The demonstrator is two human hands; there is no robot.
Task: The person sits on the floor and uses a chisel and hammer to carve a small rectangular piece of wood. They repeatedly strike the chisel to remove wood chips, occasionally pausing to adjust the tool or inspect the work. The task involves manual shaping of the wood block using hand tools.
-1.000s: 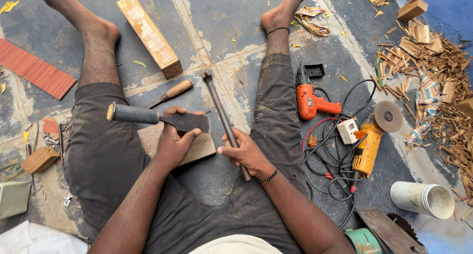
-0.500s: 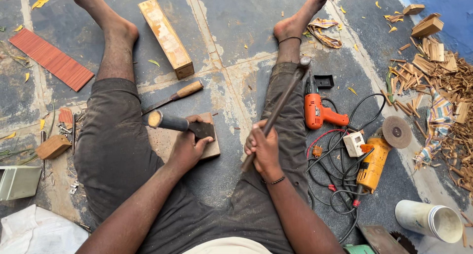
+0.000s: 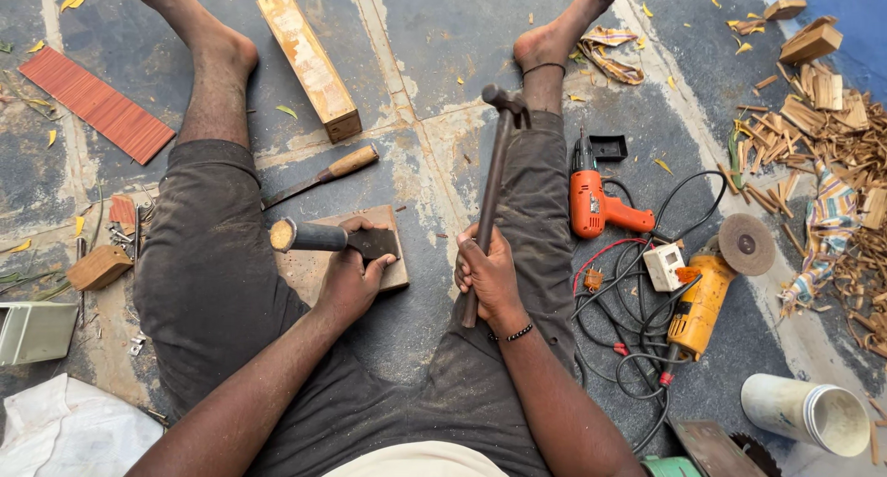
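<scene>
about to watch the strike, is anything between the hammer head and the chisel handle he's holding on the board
Nothing visible. The right hand holds the hammer raised over bare floor; the left hand pins the chisel on the wooden board, butt end uncovered.

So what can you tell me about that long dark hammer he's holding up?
The long dark metal hammer looks like one rusty-brown piece, a thin straight shaft with a small head at the far end, near the person's right foot. The right hand grips the shaft low down, with a short stub sticking out below the fist. It tilts away from the person, head raised above the grey floor, touching nothing else.
</scene>
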